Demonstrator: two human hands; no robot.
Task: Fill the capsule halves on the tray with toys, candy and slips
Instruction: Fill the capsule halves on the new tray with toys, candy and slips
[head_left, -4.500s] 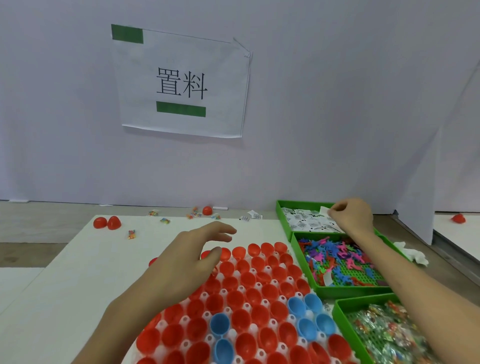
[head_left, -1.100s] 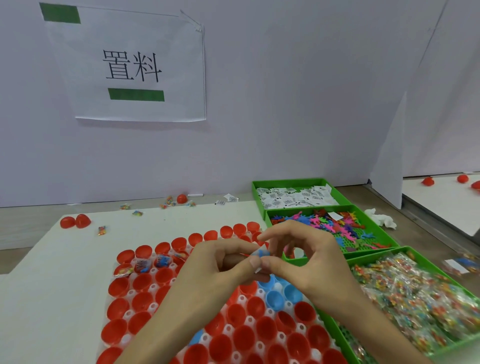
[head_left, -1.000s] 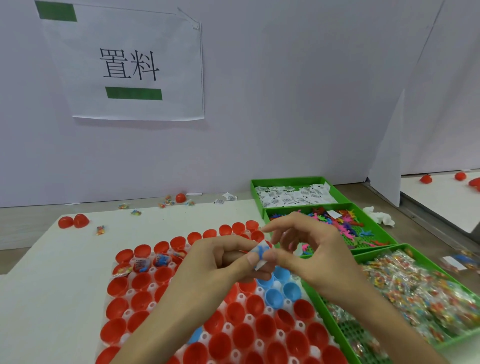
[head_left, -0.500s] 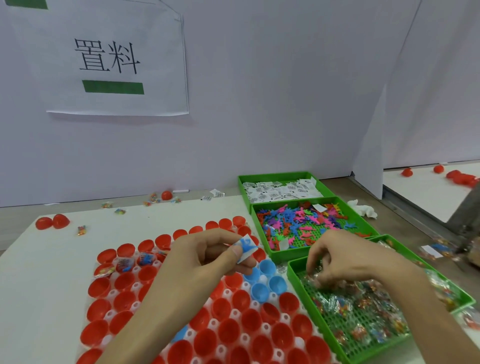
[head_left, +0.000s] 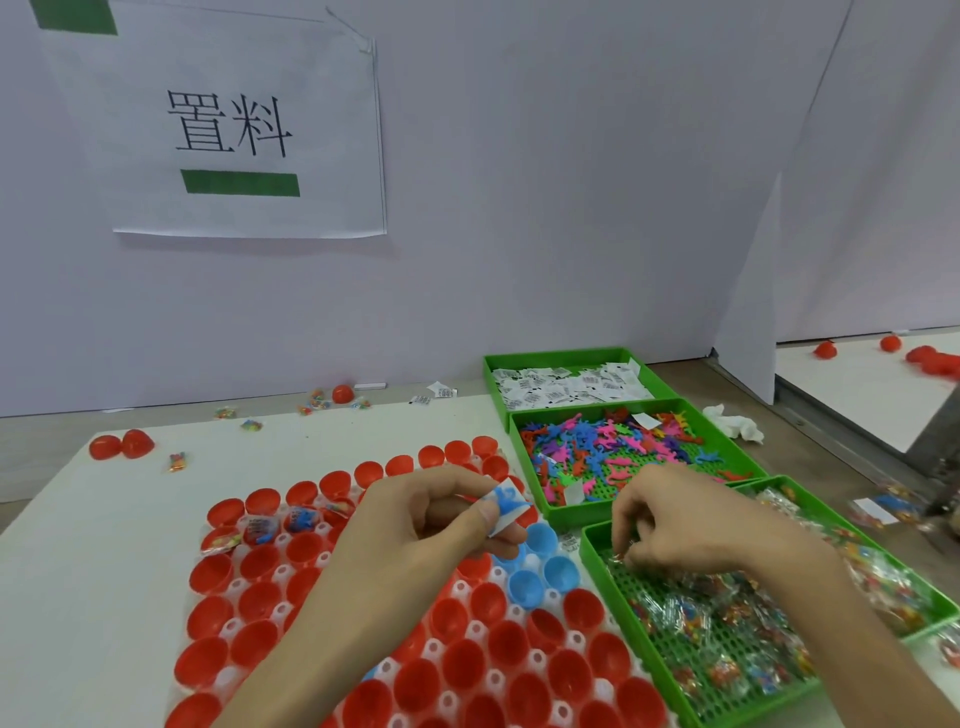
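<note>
A white tray (head_left: 236, 586) holds many red capsule halves (head_left: 260, 639) and a few blue capsule halves (head_left: 540, 538). Three halves at its far left (head_left: 260, 527) have contents. My left hand (head_left: 415, 525) hovers over the tray and pinches a white slip with a small blue toy (head_left: 506, 506) between thumb and forefinger. My right hand (head_left: 685, 525) reaches down into the candy bin (head_left: 589, 551), its fingertips curled round a clear candy packet (head_left: 621, 560). Behind it are the toy bin (head_left: 519, 452) and the slip bin (head_left: 491, 374).
Two loose red capsule halves (head_left: 122, 446) and stray candy packets (head_left: 177, 461) lie on the white board at far left. A crumpled tissue (head_left: 732, 426) lies right of the bins. More red halves (head_left: 930, 358) sit on the table at right. A paper sign (head_left: 234, 130) hangs on the wall.
My right hand left my left hand, moved right and down into the candy bin and closed its fingers there. My left hand still holds the slip and blue toy.
</note>
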